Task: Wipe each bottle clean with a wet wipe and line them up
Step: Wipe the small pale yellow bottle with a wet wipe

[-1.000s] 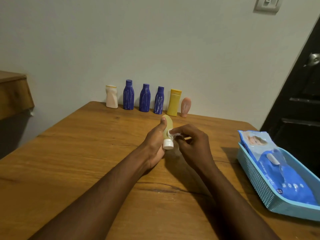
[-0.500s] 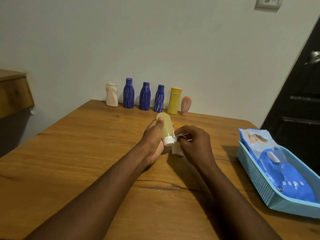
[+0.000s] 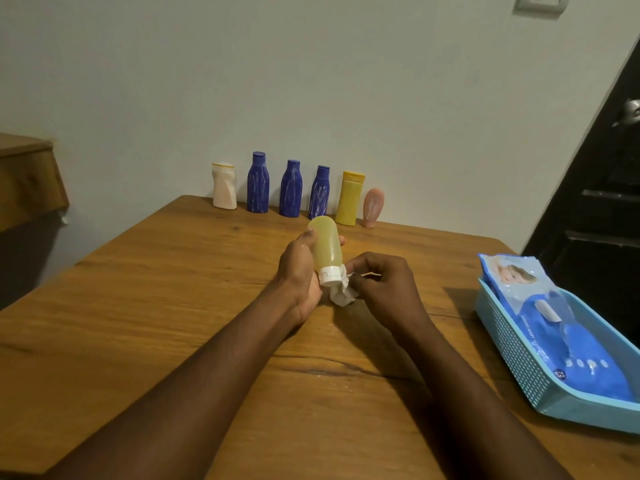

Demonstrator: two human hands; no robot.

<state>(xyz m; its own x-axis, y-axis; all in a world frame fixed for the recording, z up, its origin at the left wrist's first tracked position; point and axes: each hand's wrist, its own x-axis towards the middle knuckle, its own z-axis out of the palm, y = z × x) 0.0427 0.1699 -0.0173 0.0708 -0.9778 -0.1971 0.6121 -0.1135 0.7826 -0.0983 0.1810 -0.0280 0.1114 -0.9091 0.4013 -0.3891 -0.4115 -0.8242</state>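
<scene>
Above the middle of the wooden table (image 3: 145,306), the left hand (image 3: 298,271) grips a pale yellow bottle (image 3: 326,244), thumb on its near side and fingertips showing past its far side. The bottle's long axis runs away from the person and slightly upward: its rounded base points toward the wall, and its white cap (image 3: 329,274) points back toward the person and down. The right hand (image 3: 381,285) has its fingers curled, pinching a crumpled white wet wipe (image 3: 342,294) that touches the cap's right side and hangs just below it.

Along the table's far edge, six bottles stand upright in a row: a cream bottle (image 3: 224,190), three blue bottles (image 3: 291,188), a yellow bottle (image 3: 350,198) and a pink bottle (image 3: 372,207) standing on its cap. At the right, a blue wipes pack (image 3: 554,327) lies in a light blue basket (image 3: 512,355).
</scene>
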